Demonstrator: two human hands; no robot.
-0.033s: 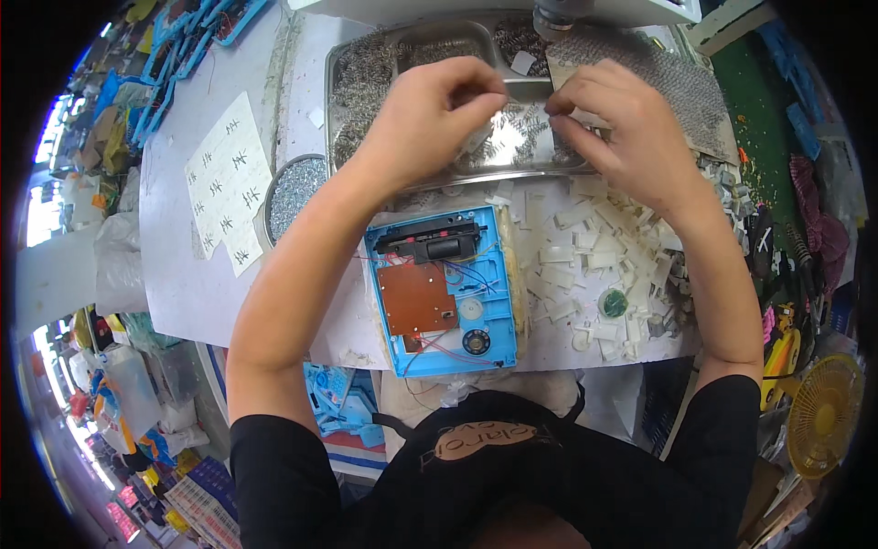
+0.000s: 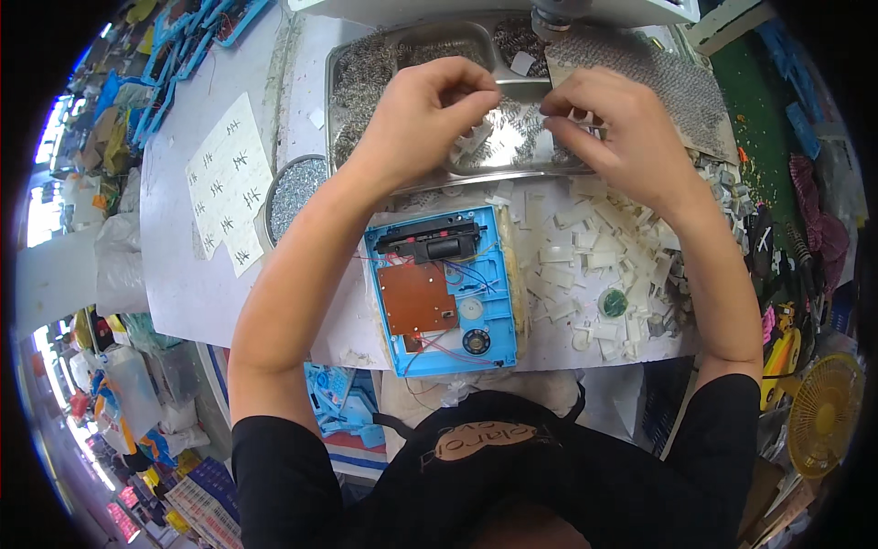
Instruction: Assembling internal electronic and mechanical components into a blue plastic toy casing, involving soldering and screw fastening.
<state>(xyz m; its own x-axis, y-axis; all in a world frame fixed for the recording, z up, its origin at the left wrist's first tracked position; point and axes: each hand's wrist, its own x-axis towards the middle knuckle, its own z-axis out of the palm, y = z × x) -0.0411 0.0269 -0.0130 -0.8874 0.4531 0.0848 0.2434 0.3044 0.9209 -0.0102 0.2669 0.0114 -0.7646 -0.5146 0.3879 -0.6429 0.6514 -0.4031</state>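
Note:
Both hands hover over a divided metal tray [image 2: 572,91] holding small metal springs [image 2: 512,137]. My left hand [image 2: 439,110] is closed in a pinch of thumb and forefinger above the tray's middle. What it pinches, if anything, is too small to make out; a whitish piece shows just below its fingers. Opposite it, my right hand [image 2: 617,128] is also pinched, fingertips pointing left, with a small gap between the two hands. Its grip is likewise unclear. Nearer to me lies an opened blue plastic casing [image 2: 498,302] with a brown circuit board [image 2: 412,297], a black mechanism [image 2: 439,242] and loose wires.
White plastic pieces [image 2: 594,247] are heaped right of the casing, with a round green item [image 2: 613,303] among them. A round bowl [image 2: 297,197] of small metal parts and a marked paper sheet [image 2: 229,183] lie left. A yellow fan [image 2: 823,416] stands at far right.
My left hand has shifted very slightly left, and my right fingertips have dropped a little. The blue casing and tray have stayed in place.

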